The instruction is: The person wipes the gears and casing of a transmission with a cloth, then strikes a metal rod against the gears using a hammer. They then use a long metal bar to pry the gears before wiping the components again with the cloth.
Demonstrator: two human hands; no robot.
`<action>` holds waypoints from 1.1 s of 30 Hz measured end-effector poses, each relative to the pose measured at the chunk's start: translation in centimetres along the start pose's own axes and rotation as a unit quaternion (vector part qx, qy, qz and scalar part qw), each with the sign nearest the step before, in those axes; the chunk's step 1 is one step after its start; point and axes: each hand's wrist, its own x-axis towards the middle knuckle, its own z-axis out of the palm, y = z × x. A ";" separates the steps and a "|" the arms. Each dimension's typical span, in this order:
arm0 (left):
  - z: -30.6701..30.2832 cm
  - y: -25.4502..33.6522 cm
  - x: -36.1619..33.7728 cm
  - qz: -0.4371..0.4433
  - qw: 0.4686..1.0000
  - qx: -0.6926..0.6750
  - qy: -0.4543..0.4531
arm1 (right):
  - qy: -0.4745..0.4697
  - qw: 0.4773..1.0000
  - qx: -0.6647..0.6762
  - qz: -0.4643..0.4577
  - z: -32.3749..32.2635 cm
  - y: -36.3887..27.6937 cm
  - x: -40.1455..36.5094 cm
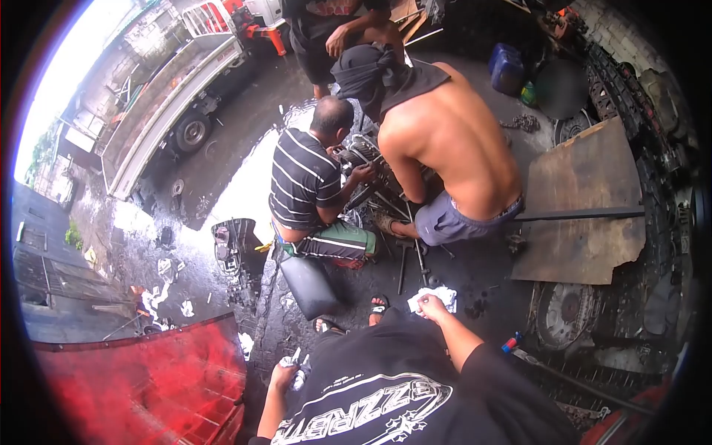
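My right hand [430, 305] is closed on a crumpled white rag [446, 297], out in front of me above the dark, wet ground. Lower at the left, my left hand [282, 376] grips a crumpled greyish-white rag [300, 377], part of it sticking up past the fingers. Beyond my sandalled feet, two people bend over a greasy metal mechanical assembly [361, 153]. The person in the striped shirt [305, 174] has both hands on it. The hands of the shirtless person [451, 133] are mostly hidden behind their body and the assembly.
A dark padded seat or container [310, 288] lies before my feet. A red panel [141, 378] stands at lower left, a wooden board [582, 252] at right. Behind are a flatbed truck [174, 100], a blue jug [506, 68] and another person [315, 37]. Long metal rods [403, 268] lie ahead.
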 end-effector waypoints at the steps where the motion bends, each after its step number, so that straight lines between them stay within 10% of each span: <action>1: 0.0 0.6 -0.2 -0.014 1.000 -0.026 -0.002 | -0.002 1.000 -0.004 -0.002 0.1 0.0 0.0; 33: 0.8 -1.8 2.3 0.046 0.998 0.023 0.029 | 0.028 0.998 -0.045 -0.024 -0.6 -1.2 0.0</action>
